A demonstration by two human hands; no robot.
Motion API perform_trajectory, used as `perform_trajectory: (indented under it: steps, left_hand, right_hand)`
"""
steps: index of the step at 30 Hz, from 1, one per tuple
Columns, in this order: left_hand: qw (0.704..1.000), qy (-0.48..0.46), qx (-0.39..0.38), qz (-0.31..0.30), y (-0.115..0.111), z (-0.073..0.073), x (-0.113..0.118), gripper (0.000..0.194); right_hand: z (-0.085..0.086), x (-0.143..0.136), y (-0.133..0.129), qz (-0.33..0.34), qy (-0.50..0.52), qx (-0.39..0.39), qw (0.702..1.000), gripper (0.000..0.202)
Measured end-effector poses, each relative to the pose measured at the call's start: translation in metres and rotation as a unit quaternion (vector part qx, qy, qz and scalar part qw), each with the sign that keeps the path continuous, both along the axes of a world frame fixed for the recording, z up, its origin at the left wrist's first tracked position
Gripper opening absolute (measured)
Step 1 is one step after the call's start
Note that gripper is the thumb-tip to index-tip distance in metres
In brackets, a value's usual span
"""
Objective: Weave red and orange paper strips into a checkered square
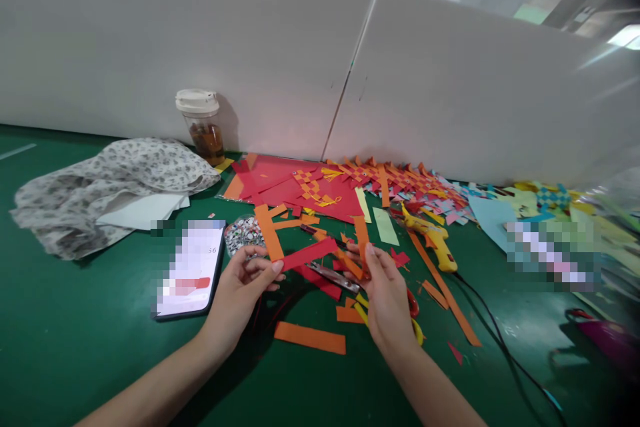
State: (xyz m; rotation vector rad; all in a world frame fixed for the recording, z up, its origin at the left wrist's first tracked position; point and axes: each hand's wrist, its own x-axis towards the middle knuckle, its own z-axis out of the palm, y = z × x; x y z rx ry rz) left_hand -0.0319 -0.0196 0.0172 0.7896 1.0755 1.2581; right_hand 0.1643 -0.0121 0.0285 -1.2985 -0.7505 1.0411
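Over the green table, the left hand is pinching a red strip by its left end, together with the near end of an orange strip; the right hand is pinching a second orange strip. The red strip is extending rightward from the left hand, the nearer one, its long axis slanting away toward the right fingertips. Beneath, a metal tool is crowding the gap. Farther out, a phone is bounding the left side, a yellow glue gun the right; towards the person, a loose orange strip is lying amid open room.
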Motion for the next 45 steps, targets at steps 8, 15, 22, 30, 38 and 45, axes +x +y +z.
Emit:
perform_trajectory:
  steps: [8, 15, 22, 30, 38, 45]
  left_hand:
    - [0.999, 0.031, 0.005, -0.021, -0.003, 0.005, 0.001, 0.027]
    - [0.999, 0.029, 0.012, -0.009, -0.002, 0.006, 0.0, 0.029]
    - [1.0, 0.027, 0.004, -0.009, -0.004, 0.008, 0.002, 0.029]
    - [1.0, 0.019, -0.002, -0.003, -0.003, 0.009, 0.002, 0.028]
    - [1.0, 0.028, 0.006, 0.005, -0.003, 0.012, 0.003, 0.029]
    - [0.999, 0.046, 0.012, -0.01, -0.003, 0.011, 0.0, 0.019]
  right_hand:
    - [-0.003, 0.002, 0.003, -0.021, 0.101, 0.059, 0.993, 0.015]
    - [-0.006, 0.002, 0.003, -0.014, 0.132, 0.048, 0.99, 0.016]
    - [0.0, 0.0, -0.001, 0.063, 0.091, 0.015, 0.994, 0.038]
    - [0.0, 0.003, 0.002, 0.09, -0.211, 0.045, 0.972, 0.029]
    - [0.009, 0.018, 0.029, 0.116, -0.627, 0.066, 0.767, 0.023]
    - [0.005, 0.011, 0.078, 0.127, -0.724, 0.024, 0.678, 0.03]
